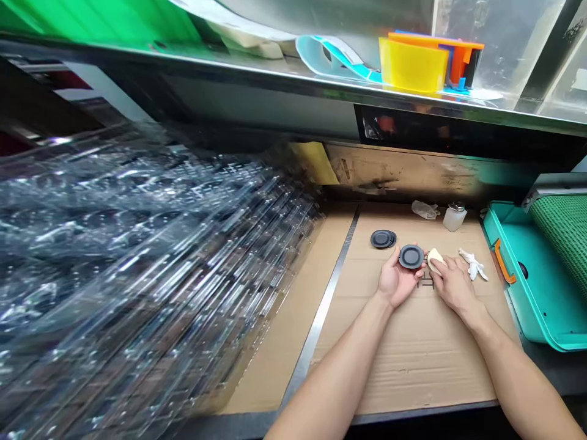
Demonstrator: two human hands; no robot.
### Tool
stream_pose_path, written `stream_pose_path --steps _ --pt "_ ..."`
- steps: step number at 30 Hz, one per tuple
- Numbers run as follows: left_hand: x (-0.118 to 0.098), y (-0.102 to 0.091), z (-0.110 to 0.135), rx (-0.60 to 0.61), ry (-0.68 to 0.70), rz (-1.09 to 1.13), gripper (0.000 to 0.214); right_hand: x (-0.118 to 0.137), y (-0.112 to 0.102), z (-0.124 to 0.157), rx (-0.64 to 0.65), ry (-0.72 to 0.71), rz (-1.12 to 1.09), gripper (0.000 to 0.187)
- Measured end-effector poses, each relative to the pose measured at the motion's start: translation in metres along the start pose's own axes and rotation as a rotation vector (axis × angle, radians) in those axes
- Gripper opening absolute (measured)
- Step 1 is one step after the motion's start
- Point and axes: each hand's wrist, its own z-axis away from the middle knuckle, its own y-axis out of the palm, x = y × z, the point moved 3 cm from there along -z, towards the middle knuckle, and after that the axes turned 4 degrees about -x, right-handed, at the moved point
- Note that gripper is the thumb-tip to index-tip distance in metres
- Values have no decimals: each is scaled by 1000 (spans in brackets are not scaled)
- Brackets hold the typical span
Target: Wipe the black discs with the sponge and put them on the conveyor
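Observation:
My left hand (395,282) is closed around a round dark grey disc (411,256) with a raised ring on its face, which it holds up above the cardboard. Just to its right, my right hand (454,282) grips a cream-coloured pad (435,256), perhaps a sponge, close to the disc's edge. Whether pad and disc touch is hard to see. More dark discs (383,239), at least two overlapping, lie on the cardboard behind my left hand. A crumpled white cloth or glove (474,265) rests beside my right hand.
Stacked clear plastic trays (183,293) fill the left side. Cardboard (413,354) covers the bench, crossed by a metal strip (321,318). A small bottle (454,216) and clear plastic scrap (424,209) stand behind. At right are a teal bin (518,269) and green conveyor belt (564,232); overhead runs a shelf (275,76).

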Motion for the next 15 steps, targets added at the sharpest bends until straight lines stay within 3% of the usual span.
stream_pose_path --steps 5,9,13,15 --pt "3 -2 -5 -12 42 -17 40 17 -6 1 -290 -6 -212 39" --pt "7 -4 -7 -21 55 -19 42 37 -7 5 -278 -95 -266 38" --pt "5 -5 -6 -31 57 -49 40 19 -16 3 -437 36 -238 37" --pt "4 -4 -5 -15 64 -74 38 3 -20 0 -437 96 -216 35"
